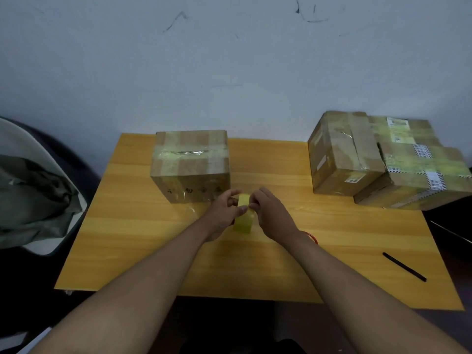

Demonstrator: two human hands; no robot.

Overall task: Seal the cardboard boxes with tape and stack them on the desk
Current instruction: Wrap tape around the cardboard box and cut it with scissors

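Nearest, at the middle of the desk [143, 251], both hands meet on a roll of yellowish tape [244, 215] standing on edge. The left hand [224, 213] curls its grip round the roll's 9 o'clock side, thumb over the rim; the right hand [270, 213] pinches at the rim near 12 o'clock, probably picking for the loose end. The roll looks light and rigid, its film slick and prone to sticking to itself, so it is best steadied by the core and sides. A black pen [404, 267] lies at 4 o'clock. Just beyond, at 11 o'clock, the cardboard box [190, 166] sits with tape across its top seam; it seems stiff and light, best gripped at opposite side walls. Farther, at 2 o'clock, the taped boxes [383, 159] sit bunched together.
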